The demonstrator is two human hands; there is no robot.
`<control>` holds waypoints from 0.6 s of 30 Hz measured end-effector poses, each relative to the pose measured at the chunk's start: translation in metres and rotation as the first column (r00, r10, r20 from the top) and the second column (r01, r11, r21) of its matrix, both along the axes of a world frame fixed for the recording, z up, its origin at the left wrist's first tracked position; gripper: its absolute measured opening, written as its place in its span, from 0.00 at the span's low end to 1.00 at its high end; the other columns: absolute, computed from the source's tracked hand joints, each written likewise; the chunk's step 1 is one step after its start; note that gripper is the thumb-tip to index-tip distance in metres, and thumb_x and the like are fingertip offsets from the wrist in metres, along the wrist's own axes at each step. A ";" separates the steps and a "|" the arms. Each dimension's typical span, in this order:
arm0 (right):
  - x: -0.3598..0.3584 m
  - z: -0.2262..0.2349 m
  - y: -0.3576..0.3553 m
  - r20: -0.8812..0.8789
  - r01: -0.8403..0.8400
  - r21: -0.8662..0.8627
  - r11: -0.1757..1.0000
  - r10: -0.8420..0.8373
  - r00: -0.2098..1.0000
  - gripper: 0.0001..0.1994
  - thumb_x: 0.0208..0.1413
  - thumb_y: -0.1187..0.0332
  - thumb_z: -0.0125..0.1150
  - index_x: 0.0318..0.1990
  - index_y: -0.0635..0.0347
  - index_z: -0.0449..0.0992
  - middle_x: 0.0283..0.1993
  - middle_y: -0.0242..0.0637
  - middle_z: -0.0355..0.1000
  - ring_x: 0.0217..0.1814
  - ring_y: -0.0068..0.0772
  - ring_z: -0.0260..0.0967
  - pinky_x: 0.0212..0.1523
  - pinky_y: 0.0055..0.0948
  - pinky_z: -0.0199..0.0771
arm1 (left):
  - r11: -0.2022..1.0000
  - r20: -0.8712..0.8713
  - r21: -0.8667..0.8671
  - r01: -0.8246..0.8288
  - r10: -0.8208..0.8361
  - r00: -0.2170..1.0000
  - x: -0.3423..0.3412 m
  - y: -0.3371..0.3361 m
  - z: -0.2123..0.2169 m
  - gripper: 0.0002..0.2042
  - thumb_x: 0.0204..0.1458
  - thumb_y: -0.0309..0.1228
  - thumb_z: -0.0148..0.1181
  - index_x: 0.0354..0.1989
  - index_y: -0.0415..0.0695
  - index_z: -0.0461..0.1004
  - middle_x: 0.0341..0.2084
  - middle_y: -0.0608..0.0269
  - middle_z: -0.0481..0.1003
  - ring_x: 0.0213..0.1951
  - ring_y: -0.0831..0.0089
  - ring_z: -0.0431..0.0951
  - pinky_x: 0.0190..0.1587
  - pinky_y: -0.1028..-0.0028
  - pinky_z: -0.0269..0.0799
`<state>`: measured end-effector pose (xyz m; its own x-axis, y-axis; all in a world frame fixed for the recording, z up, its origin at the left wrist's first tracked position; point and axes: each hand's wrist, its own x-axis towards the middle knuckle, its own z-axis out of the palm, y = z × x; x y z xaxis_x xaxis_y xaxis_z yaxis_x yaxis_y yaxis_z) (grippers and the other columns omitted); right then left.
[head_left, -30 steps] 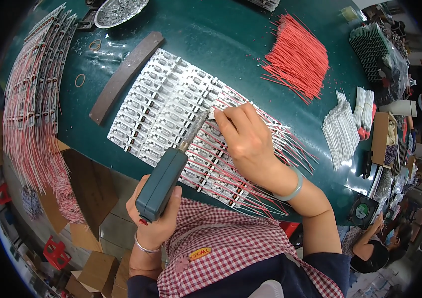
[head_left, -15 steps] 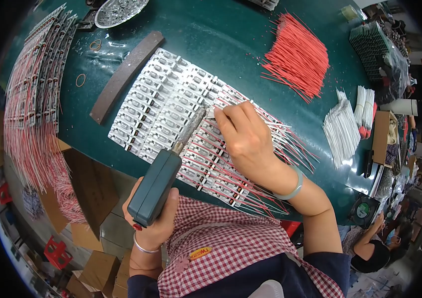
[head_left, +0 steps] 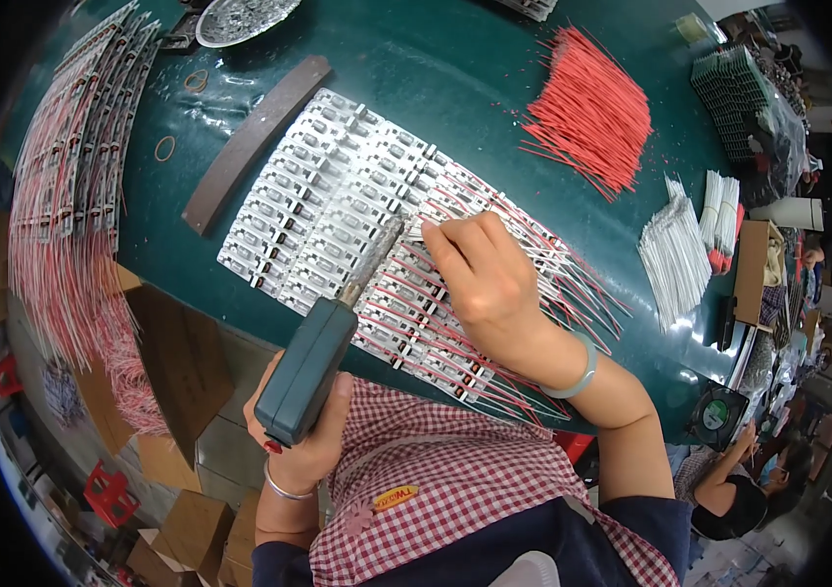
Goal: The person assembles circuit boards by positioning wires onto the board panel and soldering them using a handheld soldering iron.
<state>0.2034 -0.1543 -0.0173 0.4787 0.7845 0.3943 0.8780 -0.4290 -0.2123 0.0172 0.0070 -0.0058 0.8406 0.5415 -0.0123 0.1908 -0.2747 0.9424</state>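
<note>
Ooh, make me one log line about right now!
left hand: holding dark green tool | right hand: over white parts | table: red wires, white wires

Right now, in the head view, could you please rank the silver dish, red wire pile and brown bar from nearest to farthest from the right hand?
1. Red wire pile: upper right of the right hand.
2. Brown bar: upper left.
3. Silver dish: upper left, at the picture's top edge.

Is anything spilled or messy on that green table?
A little messy: tiny red bits lie scattered beside the heap of red wires, whose edges look ragged. A thin loop lies loose left of the brown bar. The white parts show no clear damage.
</note>
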 end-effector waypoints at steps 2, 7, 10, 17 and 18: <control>0.000 -0.001 0.000 0.005 0.001 -0.016 1.000 -0.001 1.000 0.17 0.41 0.77 0.60 0.43 0.76 0.77 0.35 0.41 0.68 0.37 0.38 0.67 0.33 0.30 0.73 | 1.000 -0.003 0.002 0.007 -0.007 1.000 0.000 0.000 -0.001 0.14 0.48 0.22 0.69 0.43 0.30 0.78 0.35 0.51 0.80 0.34 0.66 0.82 0.39 0.73 0.76; 0.000 -0.002 0.001 -0.021 -0.005 -0.040 0.999 0.004 1.000 0.17 0.42 0.77 0.59 0.43 0.76 0.76 0.35 0.41 0.67 0.37 0.37 0.65 0.33 0.30 0.72 | 0.999 0.014 0.008 0.040 -0.040 0.999 0.002 0.001 -0.002 0.12 0.47 0.20 0.68 0.40 0.30 0.78 0.35 0.51 0.80 0.32 0.65 0.81 0.37 0.73 0.75; 0.001 -0.001 0.001 -0.014 -0.006 -0.041 0.999 0.005 1.000 0.17 0.43 0.77 0.59 0.43 0.76 0.76 0.35 0.42 0.67 0.37 0.38 0.65 0.33 0.30 0.72 | 0.998 -0.008 0.020 0.057 -0.057 0.998 0.007 0.001 0.003 0.11 0.46 0.20 0.68 0.38 0.30 0.78 0.34 0.51 0.79 0.31 0.65 0.81 0.36 0.73 0.75; -0.001 0.000 0.003 -0.035 -0.010 -0.063 0.998 0.008 0.999 0.18 0.42 0.77 0.59 0.44 0.77 0.76 0.35 0.42 0.66 0.38 0.38 0.65 0.33 0.30 0.72 | 0.997 -0.004 0.025 0.070 -0.070 0.998 0.008 0.002 0.002 0.10 0.46 0.19 0.68 0.37 0.31 0.77 0.31 0.53 0.78 0.28 0.67 0.79 0.33 0.74 0.74; -0.001 0.000 0.003 -0.033 -0.011 -0.073 0.997 0.009 0.999 0.18 0.42 0.77 0.59 0.44 0.77 0.76 0.35 0.42 0.66 0.38 0.38 0.65 0.33 0.30 0.72 | 0.996 0.000 0.039 0.078 -0.079 0.997 0.008 0.003 0.002 0.10 0.46 0.19 0.68 0.37 0.31 0.77 0.31 0.53 0.78 0.28 0.67 0.79 0.33 0.74 0.73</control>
<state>0.2027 -0.1511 -0.0169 0.4826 0.8153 0.3200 0.8753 -0.4359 -0.2096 0.0254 0.0096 -0.0037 0.8805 0.4739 0.0093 0.1654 -0.3257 0.9309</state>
